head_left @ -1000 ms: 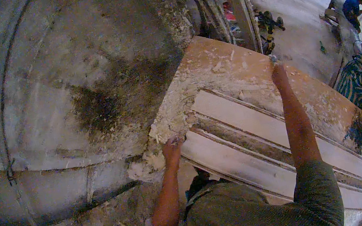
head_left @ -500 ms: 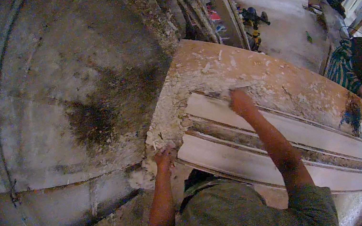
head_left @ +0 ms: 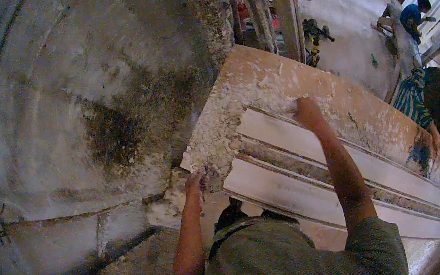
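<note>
Two long pale plaster mouldings lie side by side on an orange-brown board [head_left: 364, 85] crusted with plaster. My right hand [head_left: 306, 109] is closed at the far edge of the farther moulding [head_left: 276, 124]; what it grips, if anything, is hidden. By the board's near left corner, beside the end of the nearer moulding [head_left: 263, 180], my left hand [head_left: 196, 181] is closed, apparently around something small that I cannot make out. White plaster crumbs [head_left: 213, 133] cover the board's left end between my hands.
At the board's right end a person in a striped garment [head_left: 412, 94] bends with hands low. Farther off, a person in blue [head_left: 411, 18] works by pale sheeting. A yellow-and-black power tool [head_left: 314, 41] stands beyond the board. A stained grey wall [head_left: 55, 137] rises at left.
The view has shifted a little, the board now sitting slightly farther right. My right hand has moved slightly right along the farther moulding; a thin dark edge seen beside it no longer shows.
</note>
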Motion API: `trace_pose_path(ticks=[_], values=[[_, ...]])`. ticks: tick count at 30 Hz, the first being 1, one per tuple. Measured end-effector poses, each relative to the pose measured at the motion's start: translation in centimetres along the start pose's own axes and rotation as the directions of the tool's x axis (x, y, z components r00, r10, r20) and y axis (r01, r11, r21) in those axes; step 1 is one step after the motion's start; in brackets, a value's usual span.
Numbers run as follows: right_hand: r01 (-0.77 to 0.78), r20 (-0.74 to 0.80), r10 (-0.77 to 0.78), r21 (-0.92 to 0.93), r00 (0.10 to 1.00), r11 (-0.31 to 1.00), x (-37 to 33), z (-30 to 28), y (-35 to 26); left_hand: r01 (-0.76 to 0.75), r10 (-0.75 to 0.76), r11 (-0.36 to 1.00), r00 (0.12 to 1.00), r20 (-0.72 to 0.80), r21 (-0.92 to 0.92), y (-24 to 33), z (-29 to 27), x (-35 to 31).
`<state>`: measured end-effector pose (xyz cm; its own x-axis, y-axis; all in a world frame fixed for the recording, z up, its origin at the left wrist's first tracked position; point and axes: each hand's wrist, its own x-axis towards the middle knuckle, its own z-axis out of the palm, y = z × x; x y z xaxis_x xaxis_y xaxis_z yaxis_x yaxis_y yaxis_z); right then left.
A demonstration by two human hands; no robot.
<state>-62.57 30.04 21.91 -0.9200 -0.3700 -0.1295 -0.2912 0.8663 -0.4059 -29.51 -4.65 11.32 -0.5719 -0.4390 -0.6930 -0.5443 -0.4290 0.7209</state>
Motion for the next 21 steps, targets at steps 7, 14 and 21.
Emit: trace_pose_path(ticks=[7,14,21], values=[[0.006,-0.101,-0.013,-0.067,0.995,0.998,3.0,5.7,1.4,-0.117,0.092,0.954,0.990,0.104,0.275,0.8,1.5,-1.7],[0.084,-0.314,-0.067,0.039,0.947,0.996,-2.4,9.1,4.1,-0.118,0.097,0.990,0.967,0.234,0.079,1.9,2.4,-0.2],[0.027,-0.290,0.133,0.489,0.948,0.872,-15.8,10.9,-2.1,-0.085,-0.065,0.868,0.957,0.282,0.489,2.6,3.7,0.8]])
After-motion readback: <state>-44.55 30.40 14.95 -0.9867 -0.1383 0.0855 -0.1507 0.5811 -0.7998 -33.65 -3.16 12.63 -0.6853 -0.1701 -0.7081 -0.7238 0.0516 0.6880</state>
